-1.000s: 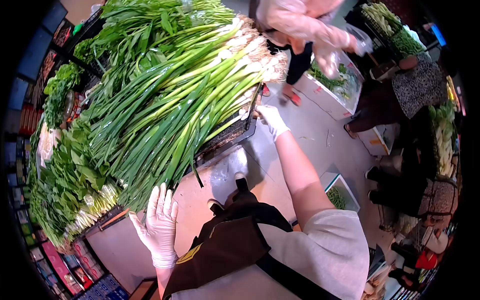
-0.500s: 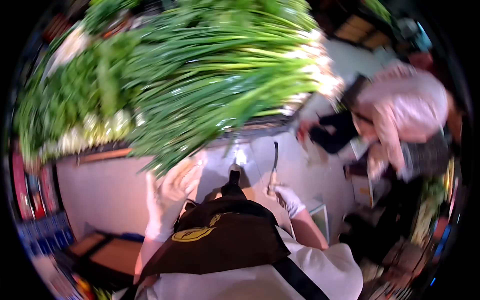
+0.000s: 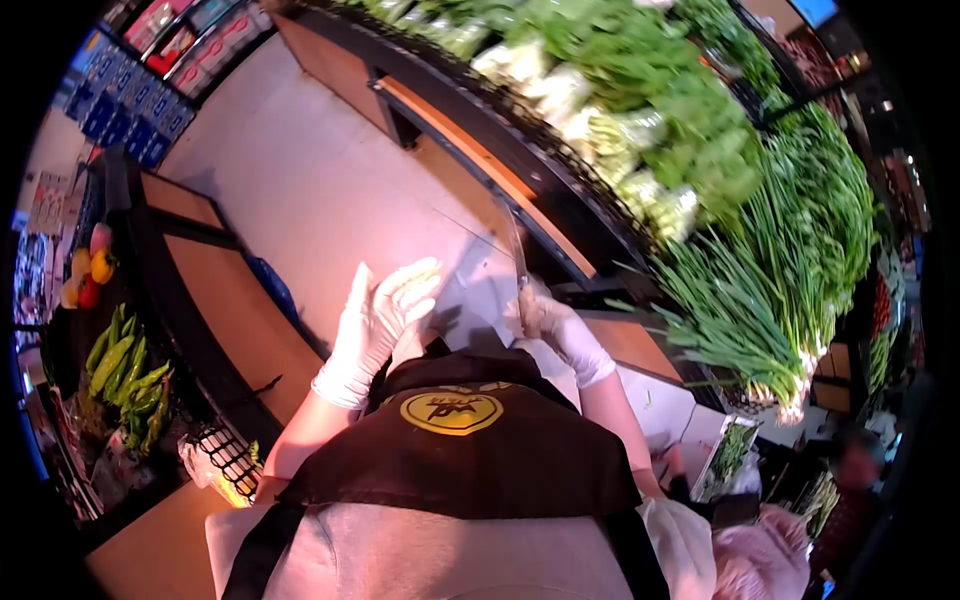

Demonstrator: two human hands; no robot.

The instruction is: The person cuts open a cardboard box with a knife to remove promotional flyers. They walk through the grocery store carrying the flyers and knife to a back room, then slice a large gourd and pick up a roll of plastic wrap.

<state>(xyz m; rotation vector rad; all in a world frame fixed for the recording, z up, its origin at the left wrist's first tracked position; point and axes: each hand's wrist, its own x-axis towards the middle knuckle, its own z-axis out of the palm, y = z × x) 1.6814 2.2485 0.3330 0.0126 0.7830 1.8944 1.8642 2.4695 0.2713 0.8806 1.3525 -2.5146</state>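
My left hand [image 3: 378,318], in a thin white glove, is raised in front of my apron [image 3: 370,455] with its fingers spread and nothing in it. My right hand [image 3: 562,330], gloved as well, is closed around the handle of a knife [image 3: 517,245]. The knife's narrow blade points away from me, past the lower edge of the vegetable stand. To the right of this hand, long green onions [image 3: 745,310] lie on the stand with their white ends toward the lower right.
The dark vegetable stand [image 3: 560,165] runs diagonally across the right, bearing leafy greens [image 3: 640,100]. At left, another stand [image 3: 225,300] holds green peppers [image 3: 128,370]. Pale floor [image 3: 270,130] lies between them. Someone in a pink top [image 3: 765,550] is at lower right.
My view has swung left, so the green onions and the person in pink now sit farther right and the left stand shows more. The knife stays in my right hand; my left hand remains open.
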